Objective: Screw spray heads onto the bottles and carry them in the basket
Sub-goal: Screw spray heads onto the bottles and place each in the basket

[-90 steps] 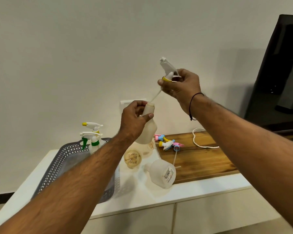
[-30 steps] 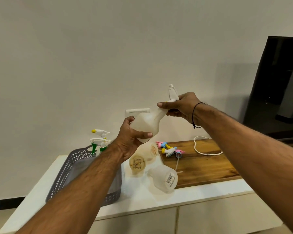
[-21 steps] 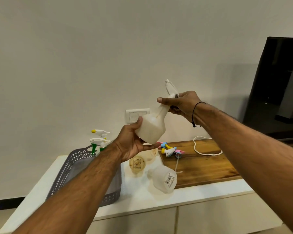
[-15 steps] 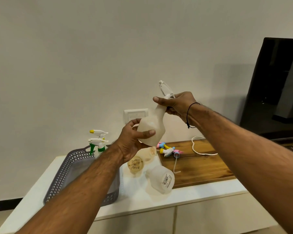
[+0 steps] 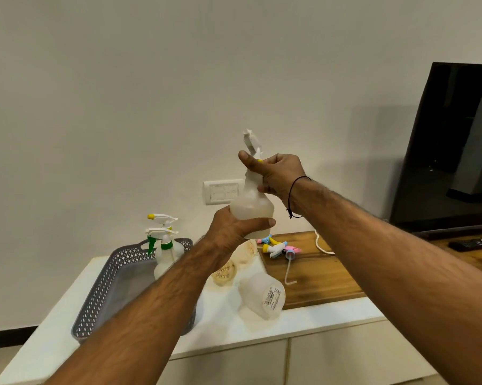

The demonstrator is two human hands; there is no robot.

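Two hands on one bottle [image 5: 251,202], raised above the counter [image 5: 220,326]: your left hand [image 5: 234,227] wraps its fingers round the bottle's base while your right hand [image 5: 276,173] curls round the neck, where the white spray head [image 5: 250,141] sits on top. Below, near the counter's front edge, a bare bottle [image 5: 263,297] lies on its side, and the grey basket [image 5: 109,290] sits toward the left edge with two finished sprayers [image 5: 163,245] at its far end. Further back, loose spray heads [image 5: 278,247] lie on the wooden board [image 5: 323,276].
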